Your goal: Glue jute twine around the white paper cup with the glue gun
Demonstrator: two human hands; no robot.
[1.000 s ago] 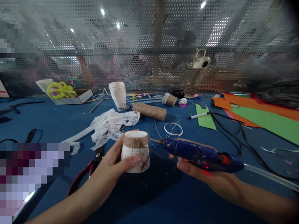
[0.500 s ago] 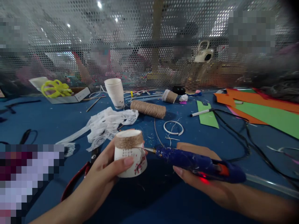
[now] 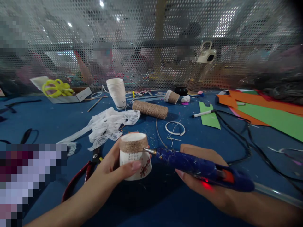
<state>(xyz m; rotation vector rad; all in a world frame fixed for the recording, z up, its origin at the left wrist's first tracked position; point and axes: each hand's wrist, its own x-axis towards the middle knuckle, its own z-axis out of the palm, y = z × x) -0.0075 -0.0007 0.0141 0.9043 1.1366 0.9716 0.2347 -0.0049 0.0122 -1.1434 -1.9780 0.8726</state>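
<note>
Compared with a second ago, the nozzle (image 3: pixel 150 151) of the blue glue gun (image 3: pixel 189 162) has moved in from beside the paper cup (image 3: pixel 136 157) to the lower edge of its twine band (image 3: pixel 132 145); actual contact cannot be confirmed. Since the middle frame, the cup has come more upright.

Small dark characters are printed below the band, beside a red flower design; too small to read. Marks on the stacked cups (image 3: pixel 116 93) are likewise illegible.

Left hand (image 3: pixel 111 171): closed round the cup above the table (image 3: pixel 165 205), thumb across its front, other fingers mostly hidden behind. Right hand (image 3: pixel 208 189): wrapped round the gun, one fingertip showing below its barrel.
</note>
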